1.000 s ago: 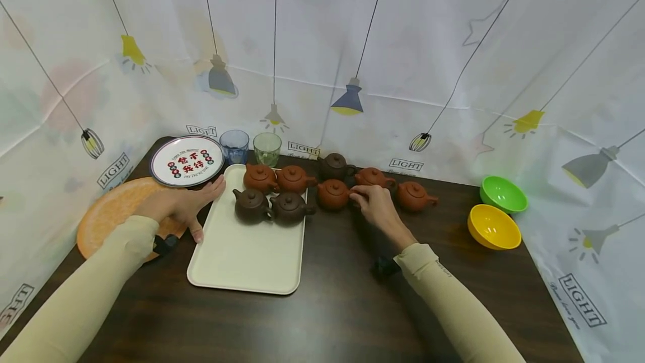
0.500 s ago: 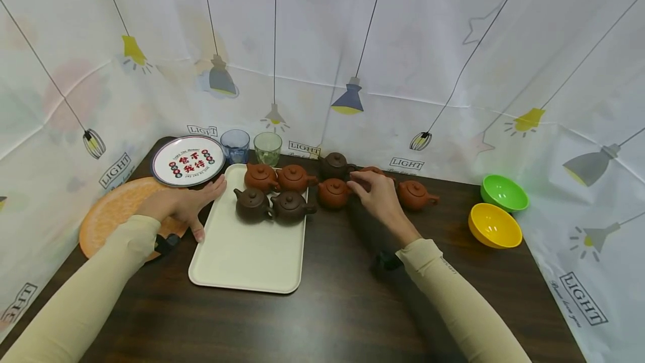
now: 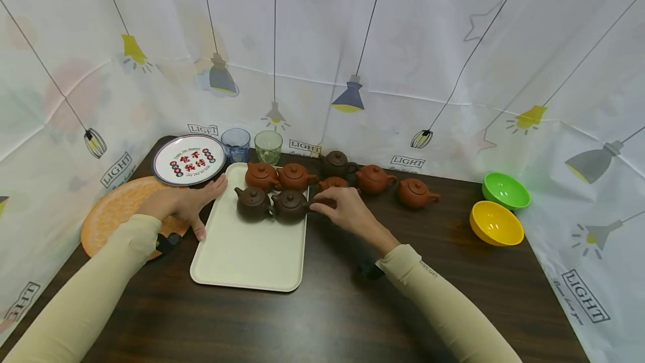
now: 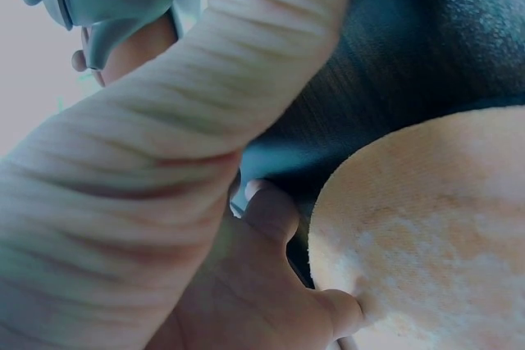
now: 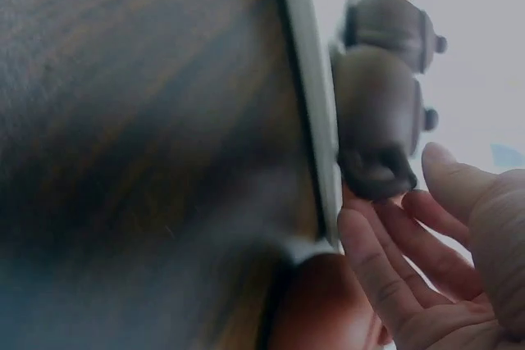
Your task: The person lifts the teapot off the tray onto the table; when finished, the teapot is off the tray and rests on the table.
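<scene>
In the head view a cream tray holds two reddish-brown teapots at the back and two dark brown teapots in front. My right hand is at the handle of the right-hand dark brown teapot. In the right wrist view, thumb and fingers stand parted around that handle; contact is unclear. A reddish-brown teapot just off the tray is partly hidden behind this hand. My left hand, fingers spread, rests along the tray's left edge.
Right of the tray stand a dark teapot and reddish-brown teapots. Green and yellow bowls sit far right. A patterned plate, blue glass, green glass and round orange mat lie left.
My right hand has moved left, from beside the reddish-brown teapot off the tray to the dark teapot's handle. The left hand and the teapots stay in place.
</scene>
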`<state>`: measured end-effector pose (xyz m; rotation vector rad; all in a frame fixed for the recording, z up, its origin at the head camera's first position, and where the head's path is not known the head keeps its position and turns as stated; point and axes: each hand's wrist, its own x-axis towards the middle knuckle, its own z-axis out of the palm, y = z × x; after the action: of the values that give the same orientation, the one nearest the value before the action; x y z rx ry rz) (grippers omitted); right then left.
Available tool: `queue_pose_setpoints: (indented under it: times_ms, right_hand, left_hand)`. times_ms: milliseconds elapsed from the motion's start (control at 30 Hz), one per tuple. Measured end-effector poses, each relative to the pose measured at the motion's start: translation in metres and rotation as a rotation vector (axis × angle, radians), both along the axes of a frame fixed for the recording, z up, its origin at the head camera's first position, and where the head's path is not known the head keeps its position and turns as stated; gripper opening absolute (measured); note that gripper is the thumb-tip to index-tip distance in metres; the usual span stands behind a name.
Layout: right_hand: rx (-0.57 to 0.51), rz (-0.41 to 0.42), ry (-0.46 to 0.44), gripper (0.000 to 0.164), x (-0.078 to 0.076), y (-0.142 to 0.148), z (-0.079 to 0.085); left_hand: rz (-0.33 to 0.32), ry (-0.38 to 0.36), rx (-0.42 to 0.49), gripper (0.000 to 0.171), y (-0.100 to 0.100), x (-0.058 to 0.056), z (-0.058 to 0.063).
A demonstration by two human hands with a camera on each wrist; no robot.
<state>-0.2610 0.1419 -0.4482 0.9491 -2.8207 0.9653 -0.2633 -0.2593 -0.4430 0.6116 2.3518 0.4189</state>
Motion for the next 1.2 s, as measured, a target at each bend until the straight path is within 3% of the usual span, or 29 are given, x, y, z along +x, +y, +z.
queue_pose_setpoints:
  times_ms: [367, 667, 933, 1200]
  right_hand:
    - [0.040, 0.025, 0.114, 0.020, 0.002, -0.013, -0.017]
    - [0.005, 0.001, 0.078, 0.019, 0.005, -0.014, -0.020]
    - [-0.066, -0.037, 0.071, 0.018, 0.007, 0.000, -0.013]
    - [-0.115, -0.126, 0.049, 0.021, 0.016, 0.038, 0.002]
  left_hand:
    - [0.009, -0.015, 0.003, 0.150, 0.002, -0.002, 0.001]
    - [0.008, -0.028, 0.012, 0.148, 0.003, 0.000, 0.002]
    - [0.020, -0.022, -0.012, 0.150, 0.001, 0.002, 0.000]
    - [0.015, -0.012, -0.010, 0.150, 0.000, 0.000, 0.000]
